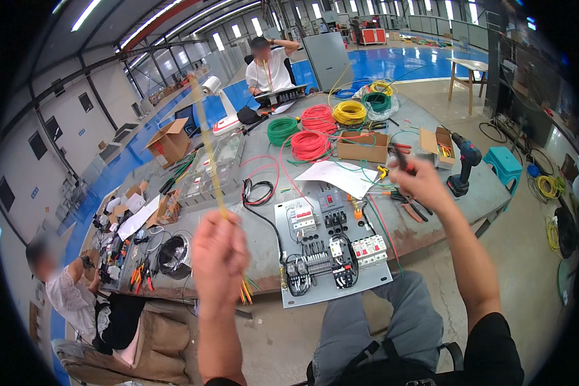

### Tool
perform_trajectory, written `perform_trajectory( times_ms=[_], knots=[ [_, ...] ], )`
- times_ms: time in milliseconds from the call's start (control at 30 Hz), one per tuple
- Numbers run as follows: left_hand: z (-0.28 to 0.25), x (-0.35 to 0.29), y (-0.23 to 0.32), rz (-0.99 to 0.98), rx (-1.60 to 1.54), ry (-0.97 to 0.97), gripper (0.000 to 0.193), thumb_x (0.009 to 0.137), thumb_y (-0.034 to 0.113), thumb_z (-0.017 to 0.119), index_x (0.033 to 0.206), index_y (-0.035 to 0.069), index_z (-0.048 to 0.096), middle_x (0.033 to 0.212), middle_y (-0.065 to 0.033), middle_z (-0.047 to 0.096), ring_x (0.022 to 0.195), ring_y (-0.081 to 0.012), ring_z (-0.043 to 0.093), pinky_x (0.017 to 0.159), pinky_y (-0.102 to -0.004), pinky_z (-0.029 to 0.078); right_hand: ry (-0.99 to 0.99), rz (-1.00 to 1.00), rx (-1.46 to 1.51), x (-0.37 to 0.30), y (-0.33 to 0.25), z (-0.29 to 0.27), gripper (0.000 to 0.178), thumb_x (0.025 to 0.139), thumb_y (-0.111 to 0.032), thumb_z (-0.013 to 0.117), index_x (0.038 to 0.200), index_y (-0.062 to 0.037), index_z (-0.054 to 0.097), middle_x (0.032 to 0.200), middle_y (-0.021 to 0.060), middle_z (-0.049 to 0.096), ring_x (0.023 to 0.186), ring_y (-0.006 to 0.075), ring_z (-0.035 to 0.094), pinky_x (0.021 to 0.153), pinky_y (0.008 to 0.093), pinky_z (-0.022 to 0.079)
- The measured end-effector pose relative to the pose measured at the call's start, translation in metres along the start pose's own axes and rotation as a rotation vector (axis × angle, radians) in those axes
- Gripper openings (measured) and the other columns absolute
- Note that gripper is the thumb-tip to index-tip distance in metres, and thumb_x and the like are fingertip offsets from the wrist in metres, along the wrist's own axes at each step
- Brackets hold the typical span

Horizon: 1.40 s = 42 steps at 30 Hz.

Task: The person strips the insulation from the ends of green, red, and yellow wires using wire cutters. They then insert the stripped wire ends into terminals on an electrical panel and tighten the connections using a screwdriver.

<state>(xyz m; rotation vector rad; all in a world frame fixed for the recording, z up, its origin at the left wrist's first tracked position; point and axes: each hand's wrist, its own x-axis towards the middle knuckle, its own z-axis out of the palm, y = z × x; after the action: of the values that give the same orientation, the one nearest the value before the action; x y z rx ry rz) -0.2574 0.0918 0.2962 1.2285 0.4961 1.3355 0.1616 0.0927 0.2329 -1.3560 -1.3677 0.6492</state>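
Observation:
My left hand [220,254] is raised over the near table edge, its fingers pinched on a thin yellow wire [211,154] that runs up and away, blurred toward its far end. To the right, my right hand [421,183] is closed round a small hand tool [402,156] with dark and red parts, too blurred to name exactly. Between and below my hands, a metal mounting plate [338,293] overhangs the table edge above my lap. It carries circuit breakers [369,249], contactors, a terminal block [310,264] and black wiring.
Coils of red wire [310,147], yellow wire [350,113] and green wire [283,131] lie farther back on the table. Pliers [412,209], a cordless drill [464,164] and a cardboard box [361,148] are at right. One person [270,71] sits opposite, another [71,289] at left.

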Motion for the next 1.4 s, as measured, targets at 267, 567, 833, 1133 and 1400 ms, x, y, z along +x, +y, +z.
perform_trajectory(
  times_ms=[267,567,833,1133,1400],
  knots=[
    [0.012,-0.105,-0.116,-0.362,-0.088,0.044,0.016,0.109,0.017,0.057,0.115,0.004,0.062,0.073,-0.0039,0.058,0.048,-0.0061,0.036,0.044,-0.0232,0.028,0.114,0.183,-0.685,-0.007,0.192,0.020,0.044,0.077,-0.029,0.084,0.113,-0.0047,0.075,0.095,0.0197,0.074,0.098,0.0393,0.072,0.088,0.0480,0.055],
    [0.044,-0.155,-0.157,-0.448,-0.153,-0.033,0.018,0.110,0.017,0.056,0.119,0.002,0.062,0.081,-0.0076,0.063,0.054,-0.0070,0.039,0.049,-0.0234,0.031,0.169,0.148,-0.844,-0.024,0.210,0.017,0.049,0.079,-0.029,0.084,0.119,-0.0037,0.073,0.125,0.0203,0.069,0.117,0.0396,0.064,0.098,0.0481,0.054],
    [0.057,-0.186,-0.179,-0.556,-0.139,-0.200,0.022,0.111,0.016,0.053,0.125,0.001,0.061,0.085,-0.0041,0.062,0.059,-0.0055,0.044,0.052,-0.0211,0.034,0.102,0.074,-0.017,-0.100,0.106,0.036,0.035,0.094,-0.022,0.075,0.122,-0.0001,0.073,0.104,0.0095,0.076,0.089,0.0213,0.072,0.081,0.0336,0.057],
    [0.067,-0.211,-0.181,-0.600,-0.116,-0.272,0.021,0.111,0.016,0.053,0.122,0.001,0.062,0.085,-0.0054,0.064,0.058,-0.0054,0.044,0.051,-0.0210,0.033,-0.423,0.214,0.709,-0.210,0.019,0.075,0.022,0.101,-0.006,0.064,0.116,0.0082,0.071,0.098,0.0133,0.074,0.084,0.0184,0.071,0.075,0.0300,0.059],
    [0.065,-0.238,-0.176,-0.624,-0.113,-0.262,0.021,0.112,0.016,0.051,0.122,0.001,0.061,0.085,-0.0060,0.063,0.056,-0.0068,0.045,0.051,-0.0217,0.035,-0.226,0.148,0.666,-0.219,0.021,0.069,0.017,0.099,-0.007,0.068,0.108,0.0067,0.073,0.091,0.0134,0.073,0.074,0.0166,0.070,0.066,0.0276,0.057]
  ],
)
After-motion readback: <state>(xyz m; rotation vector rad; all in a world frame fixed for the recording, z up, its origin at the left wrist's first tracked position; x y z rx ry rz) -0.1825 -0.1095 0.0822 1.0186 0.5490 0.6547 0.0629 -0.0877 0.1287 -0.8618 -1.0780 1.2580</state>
